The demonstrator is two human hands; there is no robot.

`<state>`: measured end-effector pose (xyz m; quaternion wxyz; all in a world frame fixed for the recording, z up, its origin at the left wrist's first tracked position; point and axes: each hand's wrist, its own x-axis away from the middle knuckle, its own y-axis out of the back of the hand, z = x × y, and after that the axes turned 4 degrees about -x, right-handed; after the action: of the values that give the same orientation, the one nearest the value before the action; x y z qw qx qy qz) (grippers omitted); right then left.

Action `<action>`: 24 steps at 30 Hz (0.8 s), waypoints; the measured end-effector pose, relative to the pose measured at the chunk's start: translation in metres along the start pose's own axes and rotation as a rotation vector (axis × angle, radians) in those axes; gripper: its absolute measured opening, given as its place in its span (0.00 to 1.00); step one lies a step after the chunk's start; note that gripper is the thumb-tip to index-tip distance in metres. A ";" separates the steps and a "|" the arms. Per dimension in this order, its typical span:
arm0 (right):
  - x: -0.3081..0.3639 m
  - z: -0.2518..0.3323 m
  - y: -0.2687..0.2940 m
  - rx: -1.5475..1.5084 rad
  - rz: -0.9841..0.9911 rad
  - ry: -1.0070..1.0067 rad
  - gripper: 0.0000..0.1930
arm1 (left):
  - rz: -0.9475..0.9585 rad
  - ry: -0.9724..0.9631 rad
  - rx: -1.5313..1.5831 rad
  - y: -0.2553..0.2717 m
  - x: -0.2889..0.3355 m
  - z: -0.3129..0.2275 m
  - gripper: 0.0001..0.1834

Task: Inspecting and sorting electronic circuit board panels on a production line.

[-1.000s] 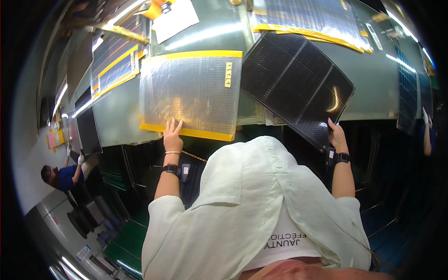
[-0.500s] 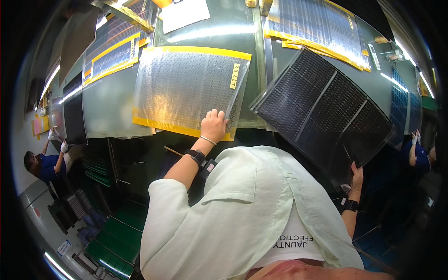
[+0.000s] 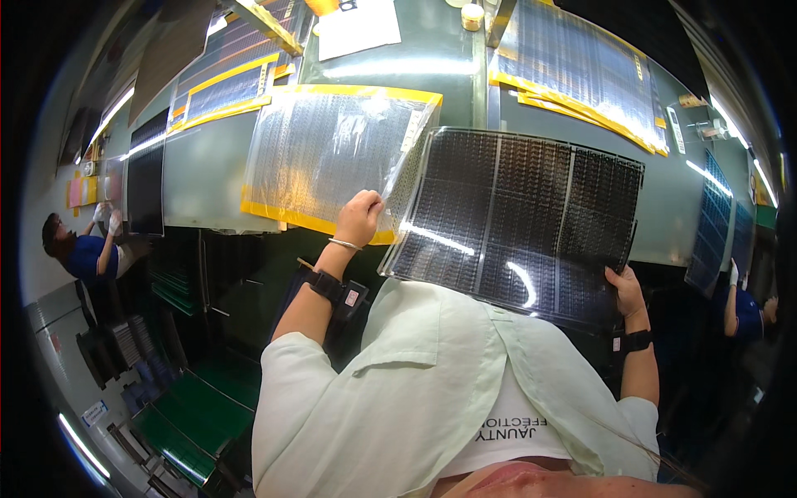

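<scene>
My left hand [image 3: 360,218] is closed on the lower right part of a clear patterned film sheet [image 3: 320,158] with yellow tape along its top and bottom edges. The film's right side is raised and shows glare, with a small pale label near that edge. In my right hand [image 3: 628,292] is the lower right corner of a dark rectangular panel [image 3: 525,216], thumb on its top face. That panel has fine rows of pattern and two pale lines across it. It lies nearly level in front of my body, its left edge beside or over the film's right side.
A greenish worktop [image 3: 398,75] bears more yellow-edged sheets [image 3: 577,70] at the back right and a white paper [image 3: 361,29]. A metal bar [image 3: 270,29] stands at the back left. Co-workers [image 3: 87,253] are at both sides. Green racks [image 3: 195,415] stand lower left.
The dark panel has swung from a tilted position on the right to squarer in front of me, moving left. My left hand has closed and the film's right edge has lifted.
</scene>
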<state>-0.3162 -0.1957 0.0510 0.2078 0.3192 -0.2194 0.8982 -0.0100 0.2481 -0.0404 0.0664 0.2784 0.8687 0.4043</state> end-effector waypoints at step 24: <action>-0.051 -0.049 -0.034 0.085 -0.106 0.348 0.14 | 0.316 -0.101 -0.186 0.077 0.037 -0.032 0.02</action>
<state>-0.2862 -0.1535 -0.0083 0.2759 0.1788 -0.1250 0.9361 -0.0187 0.2867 0.0414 0.0710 0.4241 0.7685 0.4738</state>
